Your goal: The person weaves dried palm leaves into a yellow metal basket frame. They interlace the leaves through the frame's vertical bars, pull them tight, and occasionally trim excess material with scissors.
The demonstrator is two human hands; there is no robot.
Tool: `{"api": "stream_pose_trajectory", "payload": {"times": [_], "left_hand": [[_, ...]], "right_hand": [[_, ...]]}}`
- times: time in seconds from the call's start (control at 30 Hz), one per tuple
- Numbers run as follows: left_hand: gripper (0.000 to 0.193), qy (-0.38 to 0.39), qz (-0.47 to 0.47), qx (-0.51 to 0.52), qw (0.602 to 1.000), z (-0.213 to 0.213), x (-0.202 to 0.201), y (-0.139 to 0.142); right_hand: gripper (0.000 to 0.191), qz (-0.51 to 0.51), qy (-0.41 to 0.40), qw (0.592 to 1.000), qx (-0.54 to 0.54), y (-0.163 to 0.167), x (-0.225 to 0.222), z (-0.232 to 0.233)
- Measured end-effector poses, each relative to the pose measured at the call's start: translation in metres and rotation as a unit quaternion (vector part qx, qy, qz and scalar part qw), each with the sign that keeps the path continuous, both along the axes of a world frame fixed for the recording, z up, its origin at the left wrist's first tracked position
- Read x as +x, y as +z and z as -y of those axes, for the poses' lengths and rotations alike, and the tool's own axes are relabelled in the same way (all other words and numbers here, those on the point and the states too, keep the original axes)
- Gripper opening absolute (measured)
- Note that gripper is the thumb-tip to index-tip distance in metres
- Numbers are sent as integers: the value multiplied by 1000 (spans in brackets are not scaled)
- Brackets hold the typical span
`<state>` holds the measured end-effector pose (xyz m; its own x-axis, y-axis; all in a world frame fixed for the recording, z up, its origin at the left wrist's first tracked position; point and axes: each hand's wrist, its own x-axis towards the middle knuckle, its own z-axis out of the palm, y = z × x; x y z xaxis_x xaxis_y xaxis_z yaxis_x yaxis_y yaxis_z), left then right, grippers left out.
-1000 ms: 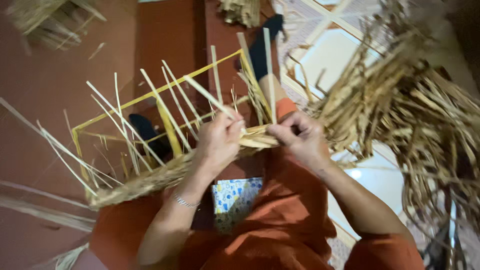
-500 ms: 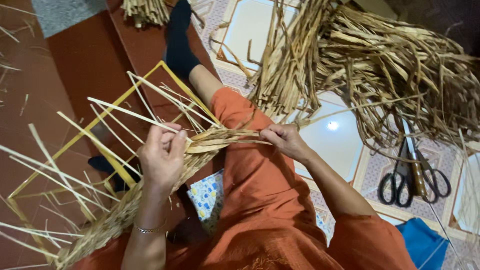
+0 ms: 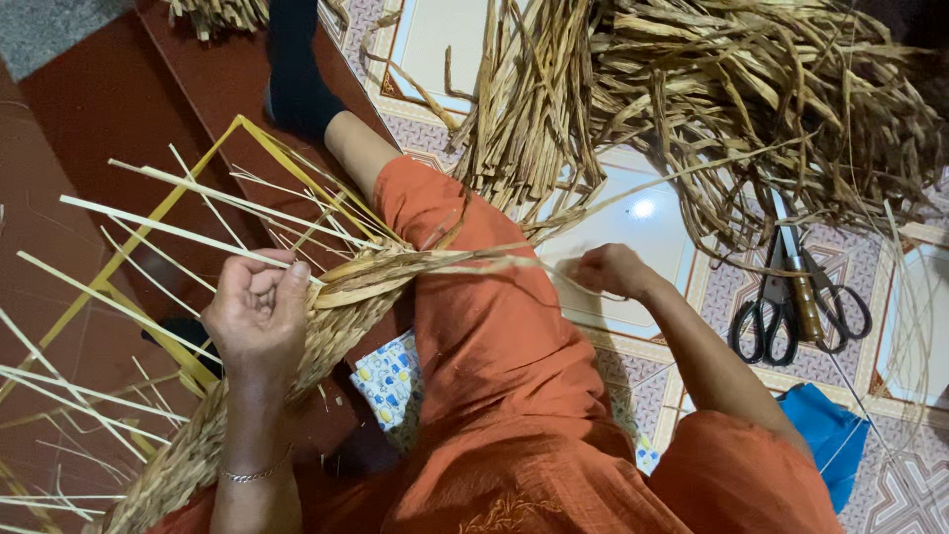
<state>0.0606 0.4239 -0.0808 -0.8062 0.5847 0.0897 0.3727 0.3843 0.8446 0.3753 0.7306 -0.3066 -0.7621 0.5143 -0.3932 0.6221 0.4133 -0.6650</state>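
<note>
Head view looks down on a person in orange clothes sitting on the tiled floor (image 3: pixel 643 297), weaving dried fibre on a yellow frame (image 3: pixel 148 237). The woven band (image 3: pixel 297 366) runs beside the frame, from its lower part up to the person's knee, and pale thin stakes (image 3: pixel 178 232) stand out from it across the frame.

The left hand (image 3: pixel 255 316) is closed around the upper end of the woven band, thumb and fingers pinching the flat strands (image 3: pixel 415 267) just where they leave the weave. The right hand (image 3: pixel 613 269), on the far side of the knee from the frame, is curled shut on the free end of a thin strand; the strand itself is hard to see inside the fist.

To do this step well, I judge that the left hand should keep its pinch close to the last crossing, so the weave does not loosen, while the right hand pulls the strand evenly and flat, without twisting it. The stakes should stay evenly spaced.

A big heap of dried fibre (image 3: pixel 712 109) lies on the floor well beyond the knee from the frame. Black scissors (image 3: pixel 796 302) lie below that heap, and a blue cloth (image 3: pixel 825 435) is near them.
</note>
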Motion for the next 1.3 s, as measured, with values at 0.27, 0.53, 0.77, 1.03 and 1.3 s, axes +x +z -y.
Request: {"api": "stream_pose_trajectory", "payload": {"times": [0.27,0.53,0.77,1.03,1.3], "left_hand": [[9,-18,-9,56,998,2,10,-7],[9,-36,-10,84,996,10,7,-17],[7,-38,-41,16,998,10,-4,6],[12,-45,-270,37,961,22,-2,19],[7,-57,-339,20,939,29,-5,-41]], "right_hand": [[20,-121,82,928,343,8,-35,16],[20,-162,17,911,378,5,-27,2],[5,-247,-279,912,170,61,14,-72],[7,-413,-50,894,168,182,-73,4],[10,-409,233,864,179,231,-218,125]]}}
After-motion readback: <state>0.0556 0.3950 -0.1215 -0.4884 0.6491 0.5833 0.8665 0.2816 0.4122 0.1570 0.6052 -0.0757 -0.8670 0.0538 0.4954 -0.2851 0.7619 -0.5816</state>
